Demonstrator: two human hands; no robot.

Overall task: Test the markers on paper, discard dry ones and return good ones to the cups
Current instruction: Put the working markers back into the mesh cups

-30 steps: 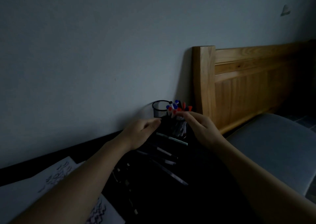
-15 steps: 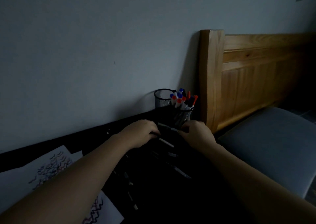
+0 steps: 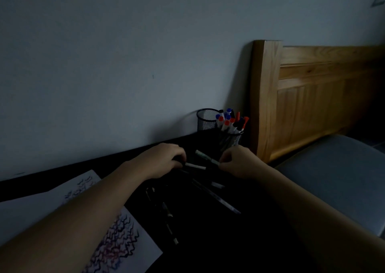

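Note:
Two black mesh cups stand by the wall: an empty cup (image 3: pixel 206 118) and a second cup (image 3: pixel 230 138) full of markers with blue, red and black caps. My left hand (image 3: pixel 164 160) grips a white marker (image 3: pixel 194 166) lying on the dark desk (image 3: pixel 218 241). My right hand (image 3: pixel 237 161) pinches the near end of a greenish-white marker (image 3: pixel 205 157). Several more markers (image 3: pixel 216 197) lie loose on the desk in front of my hands. A white paper (image 3: pixel 125 239) covered in scribbles lies at the lower left.
A wooden bed frame (image 3: pixel 308 97) stands right of the cups, with a grey cushion (image 3: pixel 337 174) below it. A pale wall runs behind the desk. The scene is dim.
Both hands came down from the full cup to the desk. Each took hold of a marker lying there. The view tilted down slightly.

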